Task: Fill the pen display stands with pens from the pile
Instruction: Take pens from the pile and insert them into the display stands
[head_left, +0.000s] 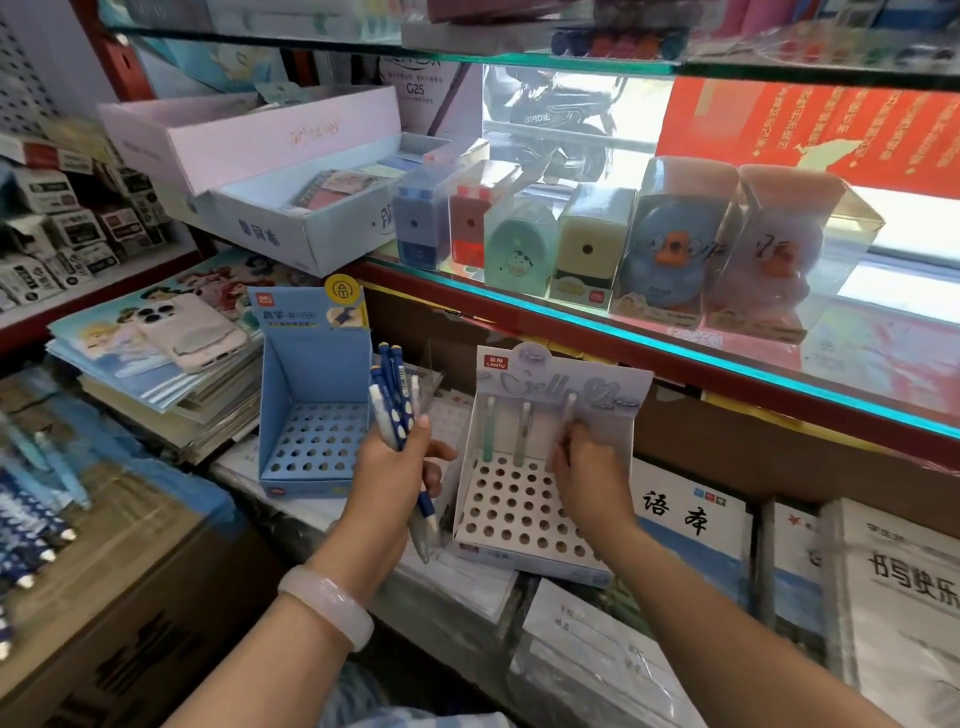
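Here, the white display stand (524, 499) sits just right of centre with two greenish pens (506, 434) upright in its back row; the right hand (587, 467) pinches a pale pen (570, 410) there. At nine o'clock, the left hand (395, 462) grips a bundle of blue pens (389, 395) beside the blue stand (311, 415). At eight o'clock lies the pen pile (31, 525).

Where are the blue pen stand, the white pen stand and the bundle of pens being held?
Blue pen stand (311, 441): head view, on its perforated floor.
White pen stand (511, 512): head view, on its perforated floor.
Bundle of pens (390, 400): head view, on the barrels above the left hand (397, 462).
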